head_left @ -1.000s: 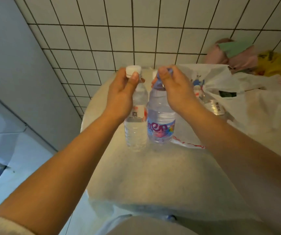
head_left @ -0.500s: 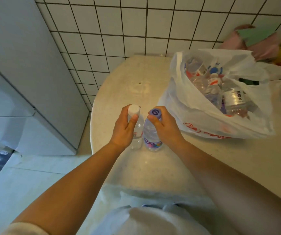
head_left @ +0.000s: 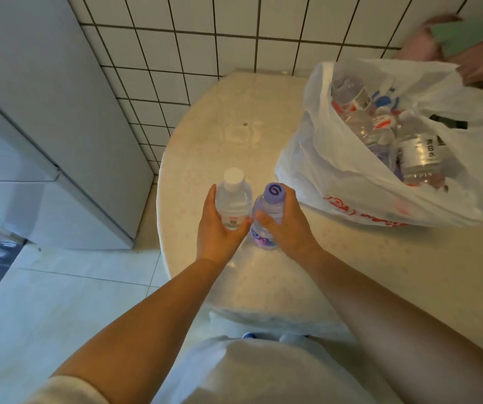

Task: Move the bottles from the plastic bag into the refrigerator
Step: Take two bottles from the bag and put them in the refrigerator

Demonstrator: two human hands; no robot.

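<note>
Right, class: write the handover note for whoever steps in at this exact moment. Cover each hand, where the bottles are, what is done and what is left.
Left hand grips the white-capped bottle. Right hand grips the purple-capped bottle.
Both bottles are upright, side by side, near the rounded edge of the counter.
The plastic bag lies open on the counter to the right, several bottles inside.
Refrigerator stands left of the counter, doors closed.
Done: two bottles out of the bag.
Left: get these two into the refrigerator, then empty the bag.
</note>
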